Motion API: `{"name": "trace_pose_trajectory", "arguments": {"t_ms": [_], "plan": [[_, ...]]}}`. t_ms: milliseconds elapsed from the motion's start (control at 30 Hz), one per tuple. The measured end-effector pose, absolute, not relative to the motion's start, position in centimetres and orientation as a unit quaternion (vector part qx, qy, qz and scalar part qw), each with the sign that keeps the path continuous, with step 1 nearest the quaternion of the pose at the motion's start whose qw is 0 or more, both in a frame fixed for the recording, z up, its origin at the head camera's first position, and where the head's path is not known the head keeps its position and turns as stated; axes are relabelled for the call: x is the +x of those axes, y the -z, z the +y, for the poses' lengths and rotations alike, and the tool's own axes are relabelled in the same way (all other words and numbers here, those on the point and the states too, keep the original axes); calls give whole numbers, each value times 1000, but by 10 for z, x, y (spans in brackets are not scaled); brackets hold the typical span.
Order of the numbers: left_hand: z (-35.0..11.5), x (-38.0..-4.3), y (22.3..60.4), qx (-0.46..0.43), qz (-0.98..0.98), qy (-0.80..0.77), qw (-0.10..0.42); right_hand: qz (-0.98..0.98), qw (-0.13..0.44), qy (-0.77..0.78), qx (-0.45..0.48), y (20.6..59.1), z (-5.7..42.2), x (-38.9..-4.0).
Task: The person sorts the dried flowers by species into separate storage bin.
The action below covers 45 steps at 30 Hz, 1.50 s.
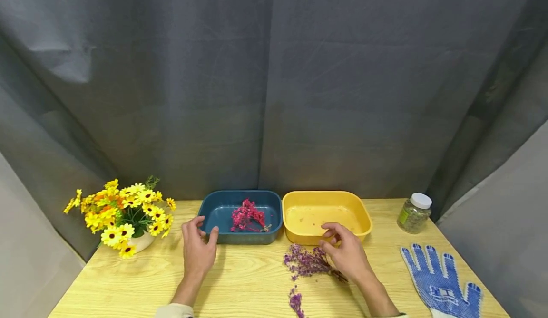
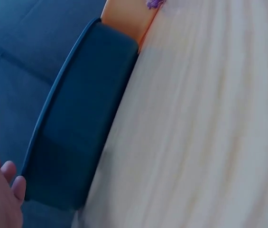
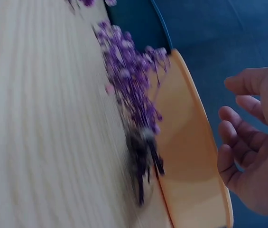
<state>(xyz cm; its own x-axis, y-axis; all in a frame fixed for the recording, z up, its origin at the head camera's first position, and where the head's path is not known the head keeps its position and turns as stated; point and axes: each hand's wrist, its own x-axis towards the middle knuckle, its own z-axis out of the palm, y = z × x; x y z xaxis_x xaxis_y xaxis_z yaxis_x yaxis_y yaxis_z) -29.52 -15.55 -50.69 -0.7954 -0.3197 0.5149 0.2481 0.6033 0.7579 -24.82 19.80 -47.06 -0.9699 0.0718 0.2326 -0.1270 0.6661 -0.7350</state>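
Note:
My left hand [image 1: 200,249] is at the left end of the dark blue tub [image 1: 239,238], fingers loosely bent and thumb apart, fingertips right at its rim. In that tub lies a bunch of pink-red dried flowers [image 1: 246,216]. Over the front edge of the yellow tub [image 1: 364,227] hovers my right hand [image 1: 346,254], its fingers relaxed and nothing between them. A bunch of purple dried flowers [image 3: 131,80] lies on the table just in front of the yellow tub, its stems partly below my right hand. Another purple sprig [image 1: 295,301] lies nearer the front edge.
Yellow artificial flowers in a white pot [image 1: 141,243] stand at the left. On the right are a jar with a white lid [image 1: 414,213] and a blue-and-white work glove [image 1: 443,284]. A grey curtain [image 1: 274,94] hangs behind the wooden table [image 1: 248,280].

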Motion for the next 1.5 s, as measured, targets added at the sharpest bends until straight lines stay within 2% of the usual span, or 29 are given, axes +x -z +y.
{"name": "trace_pose_trajectory", "arguments": {"t_ms": [100, 267, 500, 667, 967, 1200, 1500], "plan": [[-148, -291, 502, -36, -825, 460, 327, -905, 142, -401, 7, 470, 210, -250], [-129, -281, 496, -111, -811, 486, 305, -907, 177, -382, -11, 470, 230, -253], [-101, -267, 492, -159, -818, 502, 230, -901, 210, -376, -44, 476, 257, -254], [-86, -258, 495, -171, -828, 506, 172, -897, 214, -380, -72, 481, 269, -254], [-69, -248, 499, -189, -841, 497, 100, -901, 180, -384, -91, 488, 285, -254], [-60, -237, 496, -202, -853, 482, 12, -882, 110, -444, -116, 490, 289, -256], [-51, -229, 497, -233, -851, 469, -27, -873, 65, -465, -131, 496, 289, -258]]}}
